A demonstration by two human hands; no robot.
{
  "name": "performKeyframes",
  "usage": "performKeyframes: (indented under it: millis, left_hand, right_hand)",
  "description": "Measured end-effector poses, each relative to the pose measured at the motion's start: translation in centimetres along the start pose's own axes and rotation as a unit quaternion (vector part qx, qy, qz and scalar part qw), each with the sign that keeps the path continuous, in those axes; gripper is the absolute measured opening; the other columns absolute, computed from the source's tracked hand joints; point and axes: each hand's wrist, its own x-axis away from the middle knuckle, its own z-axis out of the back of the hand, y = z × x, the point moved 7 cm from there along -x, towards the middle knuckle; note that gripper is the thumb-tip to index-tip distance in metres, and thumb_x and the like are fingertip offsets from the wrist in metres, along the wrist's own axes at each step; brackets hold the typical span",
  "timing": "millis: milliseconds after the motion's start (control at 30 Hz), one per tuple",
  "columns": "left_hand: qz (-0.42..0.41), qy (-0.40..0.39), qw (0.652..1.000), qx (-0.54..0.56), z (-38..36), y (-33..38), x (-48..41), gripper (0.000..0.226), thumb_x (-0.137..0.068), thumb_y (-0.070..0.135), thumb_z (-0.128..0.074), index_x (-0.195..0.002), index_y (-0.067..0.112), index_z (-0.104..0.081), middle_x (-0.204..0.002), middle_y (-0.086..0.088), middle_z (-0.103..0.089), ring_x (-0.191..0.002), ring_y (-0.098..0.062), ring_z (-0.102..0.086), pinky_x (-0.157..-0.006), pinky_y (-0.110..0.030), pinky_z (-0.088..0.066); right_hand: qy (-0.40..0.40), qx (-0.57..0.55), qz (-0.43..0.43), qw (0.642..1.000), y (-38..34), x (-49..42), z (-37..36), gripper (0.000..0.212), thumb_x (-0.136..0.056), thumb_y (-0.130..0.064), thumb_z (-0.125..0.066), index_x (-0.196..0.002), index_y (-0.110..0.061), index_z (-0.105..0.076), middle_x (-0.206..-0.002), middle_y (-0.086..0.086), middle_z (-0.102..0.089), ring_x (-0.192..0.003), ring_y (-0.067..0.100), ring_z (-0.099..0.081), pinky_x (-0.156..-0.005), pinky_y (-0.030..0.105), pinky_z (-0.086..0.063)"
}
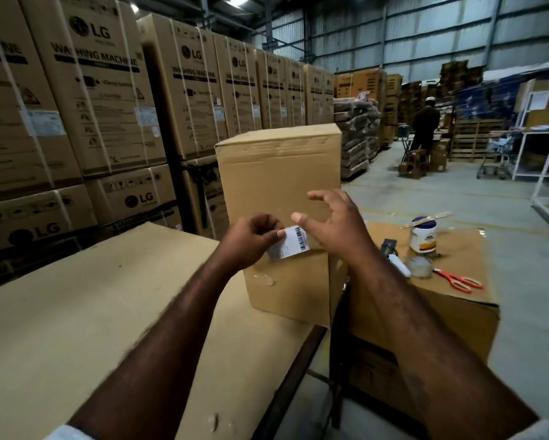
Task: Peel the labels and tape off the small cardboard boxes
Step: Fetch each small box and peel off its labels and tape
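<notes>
A plain cardboard box (276, 185) stands upright on the cardboard-covered table (76, 312), near its right edge. A white barcode label (288, 246) sits at mid-height on the box's near face, its left part lifted off. My left hand (251, 239) pinches the label's left end between thumb and fingers. My right hand (336, 227) hovers just right of the label with fingers spread, holding nothing and close to the box's right corner. A scrap of clear tape (265, 278) clings to the box below the label.
A lower carton (457, 309) to the right carries red-handled scissors (457, 281), a clear tape roll (421, 266), a white jar (423, 235) and a white marker (399, 265). Stacked washing-machine cartons (101, 90) fill the left. A person (425, 125) stands far back.
</notes>
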Motion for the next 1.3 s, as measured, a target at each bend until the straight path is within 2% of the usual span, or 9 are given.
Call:
performKeyframes:
  millis: [133,233,333,533,700,967,1100,1233,1300]
  left_hand:
    - [-0.011,-0.079,0.996,-0.032,-2.7,-0.5,4.1,0.002,-0.087,0.023,-0.077,-0.089,0.023,-0.076,-0.087,0.003,-0.076,-0.08,-0.007,-0.066,-0.076,-0.032,-0.054]
    - [-0.003,-0.085,0.996,0.004,-5.1,-2.0,7.7,0.009,-0.086,0.012,-0.078,-0.081,0.02,-0.076,-0.076,0.008,-0.073,-0.069,0.002,-0.061,-0.066,-0.02,-0.049]
    - [0.055,-0.114,0.989,0.078,-9.1,-4.2,11.4,0.016,-0.085,-0.001,-0.074,-0.08,0.015,-0.07,-0.073,0.003,-0.067,-0.063,0.003,-0.057,-0.063,-0.017,-0.048]
    - [0.131,-0.24,0.957,0.099,-19.4,-7.3,16.2,0.022,-0.084,-0.003,-0.072,-0.083,0.02,-0.072,-0.083,-0.01,-0.07,-0.08,-0.02,-0.061,-0.081,-0.039,-0.052]
    - [0.159,-0.273,0.948,0.037,-28.0,-9.3,18.3,0.017,-0.082,0.005,-0.076,-0.072,0.017,-0.072,-0.065,-0.004,-0.067,-0.062,-0.021,-0.059,-0.063,-0.046,-0.053]
    - [0.277,-0.25,0.927,0.051,-46.2,-15.5,22.5,0.031,-0.079,-0.006,-0.078,-0.072,0.021,-0.067,-0.068,0.005,-0.066,-0.065,-0.007,-0.058,-0.071,-0.023,-0.051]
    - [0.371,-0.25,0.891,0.075,-56.3,-20.3,26.6,0.023,-0.079,-0.016,-0.072,-0.087,0.006,-0.068,-0.067,0.004,-0.065,-0.056,0.006,-0.059,-0.063,-0.015,-0.049]
    - [0.404,-0.278,0.869,0.056,-65.8,-26.4,29.9,0.028,-0.076,-0.01,-0.076,-0.08,0.018,-0.071,-0.075,-0.003,-0.07,-0.077,-0.016,-0.067,-0.083,-0.039,-0.057]
    - [0.42,-0.275,0.864,0.029,-69.2,-29.7,31.7,0.019,-0.074,0.001,-0.078,-0.08,0.019,-0.073,-0.074,0.004,-0.07,-0.078,-0.018,-0.066,-0.087,-0.04,-0.056]
  right_hand:
    - [-0.211,0.075,-0.031,0.974,-0.5,5.0,-2.2,0.033,-0.081,-0.036,-0.08,-0.111,-0.027,-0.07,-0.11,-0.007,-0.067,-0.101,0.008,-0.062,-0.083,0.025,-0.051]
    - [-0.215,0.068,-0.065,0.972,1.3,9.3,-2.2,0.015,-0.081,-0.029,-0.081,-0.091,-0.019,-0.075,-0.082,-0.007,-0.071,-0.072,0.003,-0.061,-0.059,0.014,-0.044]
    - [-0.251,0.077,-0.111,0.958,5.5,14.1,-1.9,0.013,-0.081,-0.022,-0.08,-0.076,-0.027,-0.07,-0.077,-0.009,-0.071,-0.072,0.006,-0.064,-0.066,0.025,-0.051]
    - [-0.313,0.111,-0.206,0.92,13.2,22.2,2.3,0.007,-0.086,-0.008,-0.073,-0.09,-0.012,-0.076,-0.085,0.0,-0.072,-0.075,0.008,-0.061,-0.069,0.026,-0.049]
    - [-0.301,0.114,-0.286,0.903,20.6,27.8,5.8,0.01,-0.084,-0.014,-0.075,-0.076,-0.02,-0.074,-0.075,-0.001,-0.071,-0.07,0.015,-0.064,-0.058,0.023,-0.044]
    - [-0.383,0.072,-0.362,0.847,37.9,37.4,9.2,0.025,-0.086,-0.008,-0.072,-0.067,-0.023,-0.066,-0.061,-0.009,-0.06,-0.051,-0.005,-0.05,-0.051,0.01,-0.034]
    - [-0.416,0.049,-0.422,0.804,48.7,44.6,10.2,0.029,-0.085,-0.012,-0.071,-0.059,-0.023,-0.062,-0.057,-0.007,-0.059,-0.05,-0.001,-0.048,-0.057,0.024,-0.04]
    - [-0.396,0.022,-0.481,0.782,58.8,52.5,9.1,0.036,-0.083,-0.01,-0.074,-0.052,-0.02,-0.061,-0.049,-0.008,-0.057,-0.048,0.002,-0.051,-0.053,0.024,-0.045]
    - [-0.38,0.012,-0.505,0.775,63.4,56.5,7.7,0.032,-0.081,-0.015,-0.076,-0.053,-0.024,-0.064,-0.055,-0.004,-0.058,-0.058,0.013,-0.056,-0.062,0.041,-0.053]
